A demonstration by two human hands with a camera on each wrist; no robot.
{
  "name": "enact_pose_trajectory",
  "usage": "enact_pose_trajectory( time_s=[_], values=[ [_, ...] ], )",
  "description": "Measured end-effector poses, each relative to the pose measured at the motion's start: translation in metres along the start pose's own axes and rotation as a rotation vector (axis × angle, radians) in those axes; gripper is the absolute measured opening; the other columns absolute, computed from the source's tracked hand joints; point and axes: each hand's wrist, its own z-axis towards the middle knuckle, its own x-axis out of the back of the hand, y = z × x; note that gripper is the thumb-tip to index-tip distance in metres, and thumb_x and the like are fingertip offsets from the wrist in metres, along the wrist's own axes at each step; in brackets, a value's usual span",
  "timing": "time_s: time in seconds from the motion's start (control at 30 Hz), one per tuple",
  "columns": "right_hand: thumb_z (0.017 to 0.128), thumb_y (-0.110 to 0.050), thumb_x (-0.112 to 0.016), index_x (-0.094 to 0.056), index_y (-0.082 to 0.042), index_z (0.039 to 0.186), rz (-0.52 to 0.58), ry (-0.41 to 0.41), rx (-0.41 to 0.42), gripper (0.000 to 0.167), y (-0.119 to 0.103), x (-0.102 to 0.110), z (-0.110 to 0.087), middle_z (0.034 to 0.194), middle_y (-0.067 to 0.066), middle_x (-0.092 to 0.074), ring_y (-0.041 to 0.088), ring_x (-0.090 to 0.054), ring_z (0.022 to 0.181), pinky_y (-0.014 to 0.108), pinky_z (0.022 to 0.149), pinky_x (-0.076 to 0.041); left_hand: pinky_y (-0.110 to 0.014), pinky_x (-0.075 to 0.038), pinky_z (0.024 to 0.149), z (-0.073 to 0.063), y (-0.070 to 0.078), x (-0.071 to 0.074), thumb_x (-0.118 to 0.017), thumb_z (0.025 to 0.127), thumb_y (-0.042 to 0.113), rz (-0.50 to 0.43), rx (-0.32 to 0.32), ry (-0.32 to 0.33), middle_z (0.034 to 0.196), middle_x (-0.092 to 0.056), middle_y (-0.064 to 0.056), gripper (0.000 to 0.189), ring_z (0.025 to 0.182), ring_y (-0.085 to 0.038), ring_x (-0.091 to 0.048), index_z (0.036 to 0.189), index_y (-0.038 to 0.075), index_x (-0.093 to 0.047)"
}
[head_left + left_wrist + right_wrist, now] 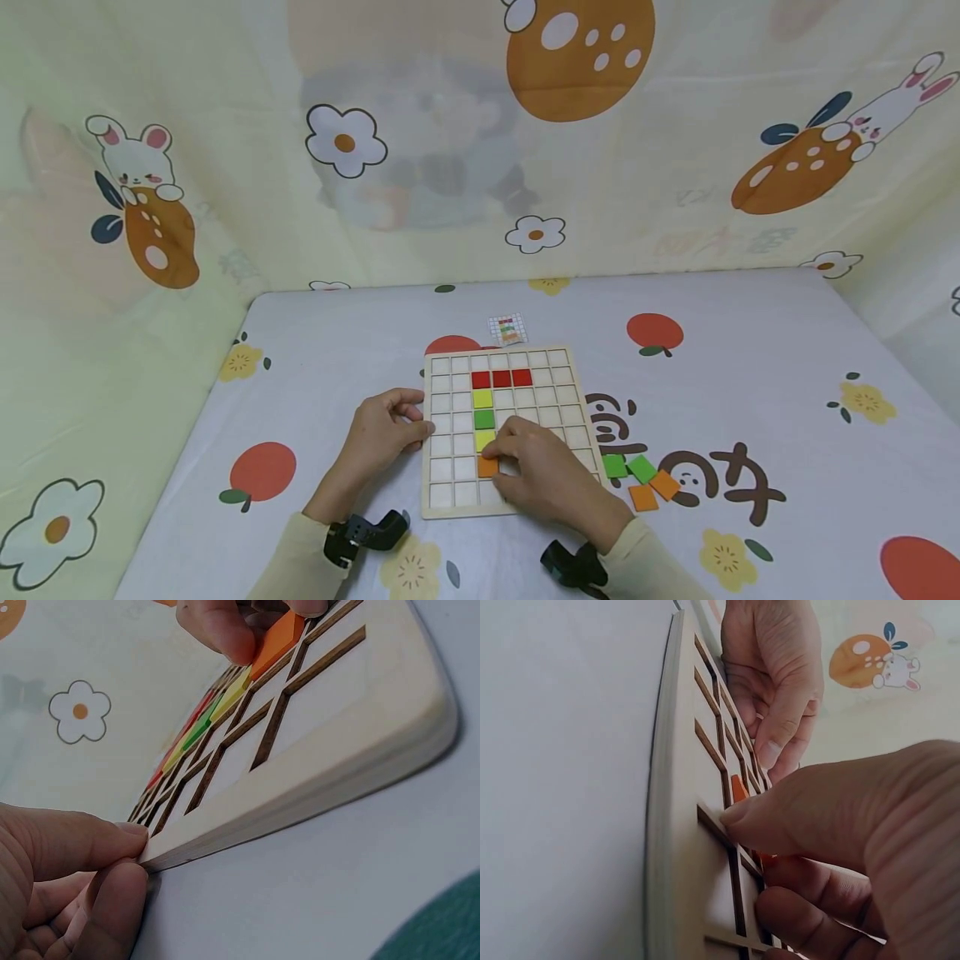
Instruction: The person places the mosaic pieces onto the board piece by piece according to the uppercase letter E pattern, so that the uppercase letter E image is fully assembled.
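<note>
A wooden grid board (465, 512) lies on the table. My left hand (378, 429) pinches its left edge between thumb and fingers. Over the lower part of the grid, my right hand (543, 462) holds an orange square tile (277, 646) with thumb and fingertips, at the cell just below a yellow tile (484, 437). Above that yellow tile, one column carries a green tile (483, 419) and another yellow tile (483, 399). Red tiles (501, 379) form a row of three across the top of this column. Whether the orange tile sits fully flat, I cannot tell.
To the board's right lie loose tiles: two green tiles (642, 469) and two orange tiles (643, 498). Behind the board's far edge is a small card (508, 329) with a printed coloured grid. A patterned cloth (675, 233) hangs behind the table.
</note>
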Motion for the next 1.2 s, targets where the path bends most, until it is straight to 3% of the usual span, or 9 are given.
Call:
enact_pose_trajectory(
  time_s=[0.53,0.67,0.87,1.2],
  values=[
    [0.084,-0.010,-0.082,-0.081,-0.013,0.113,0.016,0.002,-0.027,0.029,0.000,0.000,-0.001,0.095,-0.009,-0.054,0.011,-0.051,0.083,0.024,0.067,-0.043,-0.023,-0.059,0.058,0.001,-0.002,0.000,-0.082,0.082,-0.002,0.006,-0.018,-0.002,0.089,-0.065,-0.006,0.043,0.063,-0.014,-0.061,0.123,0.000,-0.070],
    [0.084,-0.012,-0.083,-0.080,-0.015,0.114,0.017,0.009,-0.037,0.031,-0.001,0.002,-0.005,0.100,-0.008,-0.056,0.011,-0.052,0.090,0.028,0.076,-0.048,-0.023,-0.059,0.059,0.002,-0.003,0.000,-0.082,0.083,-0.002,0.001,-0.013,-0.001,0.089,-0.065,-0.007,0.043,0.064,-0.014,-0.061,0.124,0.000,-0.070],
    [0.081,-0.015,-0.084,-0.079,-0.016,0.118,-0.019,0.108,-0.042,0.037,0.009,0.012,-0.017,0.113,-0.005,-0.061,0.015,-0.055,0.105,0.040,0.091,-0.053,-0.023,-0.059,0.058,0.002,-0.003,-0.001,-0.082,0.083,-0.001,-0.004,-0.010,0.000,0.090,-0.065,-0.007,0.042,0.064,-0.014,-0.061,0.124,0.001,-0.071],
    [0.078,-0.006,-0.085,-0.077,-0.011,0.118,0.018,0.275,-0.056,0.041,0.047,0.044,-0.048,0.116,0.003,-0.065,0.026,-0.064,0.110,0.049,0.089,-0.057,-0.023,-0.059,0.059,0.002,-0.003,0.000,-0.082,0.084,-0.002,0.003,-0.003,0.006,0.089,-0.065,-0.007,0.042,0.063,-0.015,-0.061,0.124,0.001,-0.070]
  ],
)
